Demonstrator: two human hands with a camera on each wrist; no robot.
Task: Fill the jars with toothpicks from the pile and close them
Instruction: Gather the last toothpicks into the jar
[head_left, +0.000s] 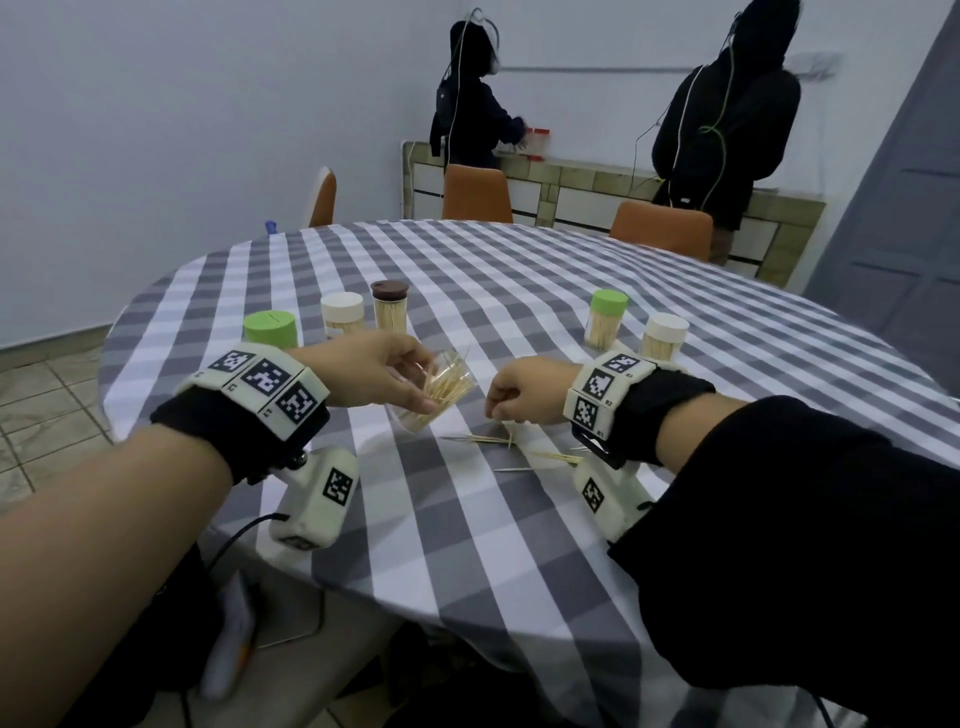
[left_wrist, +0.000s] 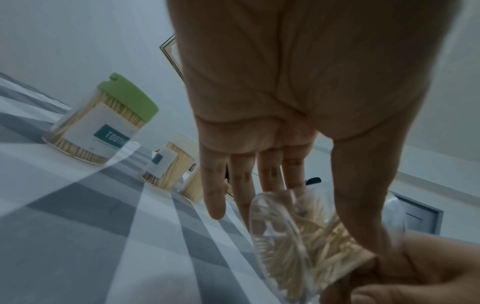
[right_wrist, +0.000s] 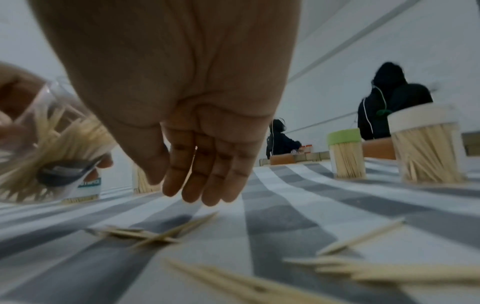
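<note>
Clear jar (head_left: 439, 389) in left hand (head_left: 374, 374) grip, right hand (head_left: 524, 389) seemingly relaxed

Lighting is dim, cool and even; shadows under the hands on the desk (head_left: 519, 291) are soft. Wide-angle distortion bends the edges in all views. Both wrist views show motion blur, and the toothpicks (right_wrist: 337, 269) at 6 o'clock are out of focus.

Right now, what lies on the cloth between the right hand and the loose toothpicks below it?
Nothing: in the right wrist view only bare checked cloth separates the right hand from the nearest toothpicks. Its fingers hang just above them.
</note>
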